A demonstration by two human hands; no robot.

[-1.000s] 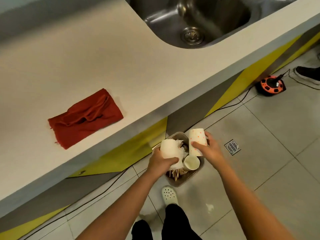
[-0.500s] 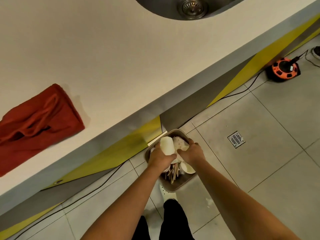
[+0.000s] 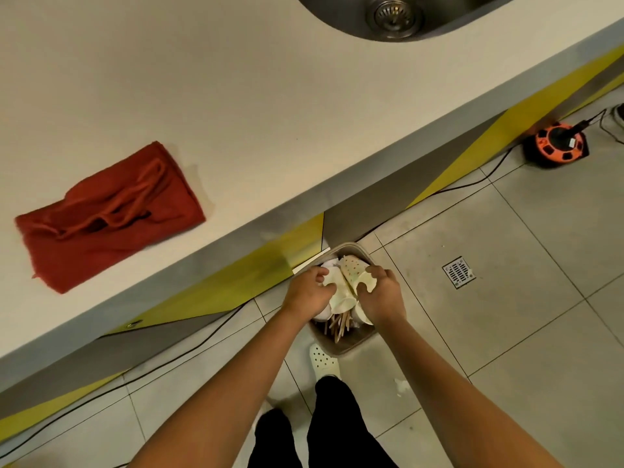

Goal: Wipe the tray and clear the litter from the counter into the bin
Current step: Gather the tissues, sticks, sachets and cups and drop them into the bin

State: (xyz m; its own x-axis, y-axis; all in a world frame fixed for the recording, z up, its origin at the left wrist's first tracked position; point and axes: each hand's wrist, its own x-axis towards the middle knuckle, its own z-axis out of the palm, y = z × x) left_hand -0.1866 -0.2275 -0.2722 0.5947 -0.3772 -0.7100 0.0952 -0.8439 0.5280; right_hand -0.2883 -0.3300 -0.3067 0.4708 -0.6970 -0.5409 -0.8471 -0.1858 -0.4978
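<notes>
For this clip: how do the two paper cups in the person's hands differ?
The cup in the left hand is plain white; the cup in the right hand is dotted. The dotted cup's rim looks crushed under the fingers; the plain cup looks less deformed. The plain cup's mouth points toward the camera, the dotted one's toward the right hand. Both lie tilted over the full bin, each gripped by one hand.

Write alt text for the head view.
Both hands, left and right, press paper cups into a full bin on the floor below a counter. A red cloth lies on the counter near a sink.
</notes>
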